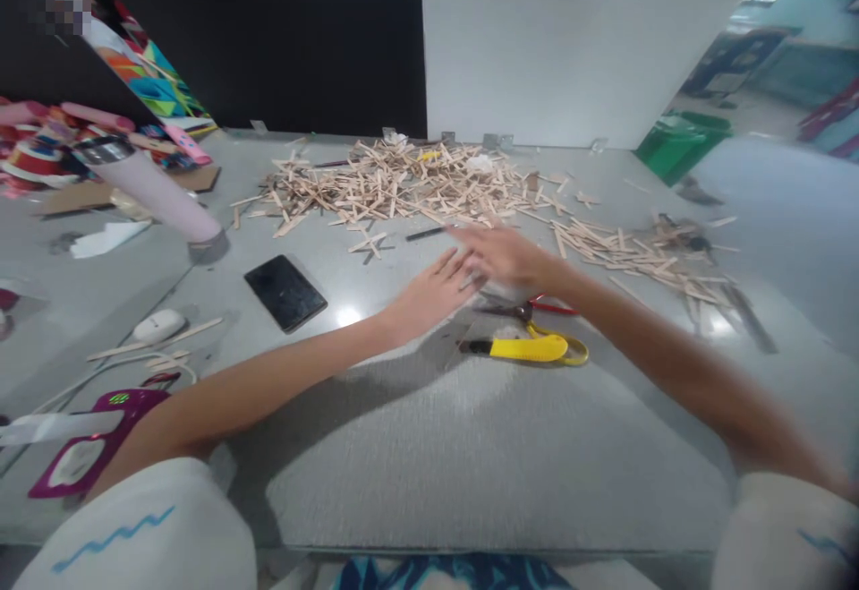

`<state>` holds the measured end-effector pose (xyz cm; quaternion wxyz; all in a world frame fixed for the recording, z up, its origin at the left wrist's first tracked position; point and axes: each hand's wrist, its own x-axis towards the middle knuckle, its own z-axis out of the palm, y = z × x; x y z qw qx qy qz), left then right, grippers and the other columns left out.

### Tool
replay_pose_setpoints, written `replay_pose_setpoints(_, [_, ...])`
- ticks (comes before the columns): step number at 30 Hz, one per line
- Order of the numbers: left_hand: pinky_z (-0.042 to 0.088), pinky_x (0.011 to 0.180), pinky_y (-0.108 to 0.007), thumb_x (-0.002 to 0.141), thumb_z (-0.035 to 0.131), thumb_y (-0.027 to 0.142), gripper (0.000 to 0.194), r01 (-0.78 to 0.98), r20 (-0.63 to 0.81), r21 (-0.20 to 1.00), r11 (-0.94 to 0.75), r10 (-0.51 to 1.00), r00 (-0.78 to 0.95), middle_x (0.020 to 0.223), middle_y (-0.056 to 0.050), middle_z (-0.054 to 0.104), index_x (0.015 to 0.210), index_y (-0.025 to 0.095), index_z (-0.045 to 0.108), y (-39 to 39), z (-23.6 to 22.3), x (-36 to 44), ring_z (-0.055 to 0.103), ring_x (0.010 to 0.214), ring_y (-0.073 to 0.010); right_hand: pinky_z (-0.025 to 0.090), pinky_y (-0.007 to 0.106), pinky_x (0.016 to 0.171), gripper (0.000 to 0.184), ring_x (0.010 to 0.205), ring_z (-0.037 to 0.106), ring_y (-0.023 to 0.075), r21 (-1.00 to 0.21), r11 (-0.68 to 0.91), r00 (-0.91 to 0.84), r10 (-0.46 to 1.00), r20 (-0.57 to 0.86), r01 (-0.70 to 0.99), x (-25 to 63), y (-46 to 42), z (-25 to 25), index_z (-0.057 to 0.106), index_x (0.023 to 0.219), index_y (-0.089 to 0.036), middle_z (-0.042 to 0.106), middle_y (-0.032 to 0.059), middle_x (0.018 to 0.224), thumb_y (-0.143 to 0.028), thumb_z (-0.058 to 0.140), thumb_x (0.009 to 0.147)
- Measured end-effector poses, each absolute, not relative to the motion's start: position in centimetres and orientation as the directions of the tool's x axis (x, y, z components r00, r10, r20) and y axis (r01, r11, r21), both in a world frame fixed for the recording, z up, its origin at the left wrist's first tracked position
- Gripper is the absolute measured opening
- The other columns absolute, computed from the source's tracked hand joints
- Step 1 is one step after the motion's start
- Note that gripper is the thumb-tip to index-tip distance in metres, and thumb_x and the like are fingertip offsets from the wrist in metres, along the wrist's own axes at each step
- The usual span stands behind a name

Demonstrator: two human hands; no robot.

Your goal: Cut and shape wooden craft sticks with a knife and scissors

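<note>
Some blur obscures how right hand (506, 259) overlaps left hand (429, 299).

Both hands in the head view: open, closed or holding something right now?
Left hand: open, outstretched; no held object visible.
Right hand: blurred, overlapping the left hand in view; cannot tell whether it holds anything.

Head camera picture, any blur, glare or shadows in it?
Head view: the bare right hand is smeared by blur; head view: white glare on the grey tabletop, right of the flat black rectangular phone; head view: a dark shadow below the bare left forearm.
</note>
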<state>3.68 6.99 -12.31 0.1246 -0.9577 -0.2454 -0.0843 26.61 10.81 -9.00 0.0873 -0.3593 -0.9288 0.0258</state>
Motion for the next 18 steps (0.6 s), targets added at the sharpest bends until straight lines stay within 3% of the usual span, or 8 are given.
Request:
replay_pose_setpoints(3, [0.034, 0.137, -0.060, 0.101, 0.054, -0.002, 0.068, 0.462, 0.199, -0.281, -0.841, 0.420, 0.886, 0.179, -0.024, 0.036, 0.168, 0.009, 0.047, 7.5, -12.1, 3.0, 0.028, 0.170, -0.0379, 0.023, 0.079, 0.130, 0.067, 0.163, 0.041, 0.0459, -0.109, 0.546, -0.517, 0.828, 0.216, 0.830, 27.6, 11.7, -8.6, 0.045, 0.171, -0.011, 0.050, 0.0269, 0.172, -0.050, 0.036, 0.117])
replay_pose_setpoints(6, [0.040, 0.133, -0.057, 0.103, 0.055, 0.001, 0.056, 0.476, 0.173, -0.274, -0.836, 0.444, 0.879, 0.167, -0.023, 0.056, 0.157, 0.010, 0.060, 8.0, -12.0, 3.1, 0.045, 0.163, -0.0361, 0.023, 0.064, 0.136, 0.067, 0.171, 0.028, 0.0357, -0.065, 0.808, -0.765, 0.577, 0.285, 0.585, 26.1, 10.3, -8.2, 0.037, 0.176, -0.018, 0.031, 0.0180, 0.184, -0.051, 0.037, 0.117])
replay_pose_setpoints(8, [0.042, 0.133, -0.052, 0.106, 0.051, 0.004, 0.050, 0.470, 0.171, -0.256, -0.845, 0.440, 0.882, 0.161, -0.020, 0.063, 0.153, 0.011, 0.064, 8.1, -11.9, 3.3, 0.051, 0.160, -0.0321, 0.026, 0.060, 0.135, 0.065, 0.169, 0.035, 0.0327, -0.036, 0.907, -0.883, 0.418, 0.214, 0.421, 25.2, 9.8, -8.0, 0.041, 0.175, -0.021, 0.041, 0.0156, 0.181, -0.051, 0.039, 0.117])
replay_pose_setpoints(9, [0.041, 0.133, -0.050, 0.106, 0.048, 0.003, 0.052, 0.463, 0.177, -0.253, -0.849, 0.430, 0.885, 0.164, -0.019, 0.061, 0.155, 0.011, 0.062, 8.1, -11.7, 3.3, 0.049, 0.161, -0.0307, 0.029, 0.060, 0.133, 0.064, 0.164, 0.043, 0.0337, -0.029, 0.895, -0.877, 0.442, 0.186, 0.445, 25.2, 9.9, -7.9, 0.044, 0.173, -0.019, 0.050, 0.0173, 0.175, -0.050, 0.040, 0.117])
replay_pose_setpoints(12, [0.033, 0.137, -0.058, 0.104, 0.048, -0.001, 0.062, 0.459, 0.234, -0.260, -0.850, 0.406, 0.884, 0.178, -0.019, 0.043, 0.164, 0.013, 0.055, 8.2, -11.3, 2.3, 0.036, 0.168, -0.0364, 0.045, 0.059, 0.116, 0.053, 0.124, 0.074, 0.0375, 0.069, 0.593, -0.597, 0.795, 0.111, 0.802, 27.2, 10.8, -7.3, 0.070, 0.149, -0.012, 0.083, 0.0211, 0.125, -0.040, 0.038, 0.118])
replay_pose_setpoints(14, [0.031, 0.133, -0.072, 0.108, 0.055, 0.011, 0.044, 0.509, 0.312, -0.240, -0.826, 0.431, 0.847, 0.171, -0.020, 0.053, 0.149, 0.014, 0.069, 8.3, -11.1, 1.0, 0.042, 0.163, -0.0447, 0.053, 0.050, 0.095, 0.053, 0.098, 0.077, 0.0363, 0.139, 0.358, -0.371, 0.926, 0.076, 0.923, 29.2, 10.8, -6.9, 0.081, 0.126, -0.012, 0.083, 0.0193, 0.097, -0.041, 0.037, 0.118])
replay_pose_setpoints(16, [0.033, 0.131, -0.074, 0.111, 0.056, 0.020, 0.028, 0.549, 0.334, -0.178, -0.817, 0.474, 0.815, 0.147, -0.019, 0.073, 0.122, 0.014, 0.082, 8.5, -11.2, -0.5, 0.059, 0.150, -0.0425, 0.050, 0.041, 0.080, 0.049, 0.079, 0.074, 0.0305, 0.128, 0.309, -0.322, 0.942, 0.096, 0.942, 30.7, 9.2, -6.9, 0.074, 0.139, -0.012, 0.080, 0.0157, 0.086, -0.030, 0.033, 0.118])
replay_pose_setpoints(18, [0.040, 0.128, -0.068, 0.110, 0.051, 0.014, 0.031, 0.585, 0.328, -0.115, -0.803, 0.525, 0.785, 0.141, -0.020, 0.074, 0.121, 0.014, 0.080, 8.6, -11.4, -1.7, 0.066, 0.141, -0.0372, 0.045, 0.035, 0.071, 0.051, 0.065, 0.065, 0.0232, -0.006, 0.365, -0.362, 0.924, 0.124, 0.931, 31.4, 6.3, -7.3, 0.054, 0.162, -0.011, 0.075, 0.0097, 0.077, -0.015, 0.034, 0.115])
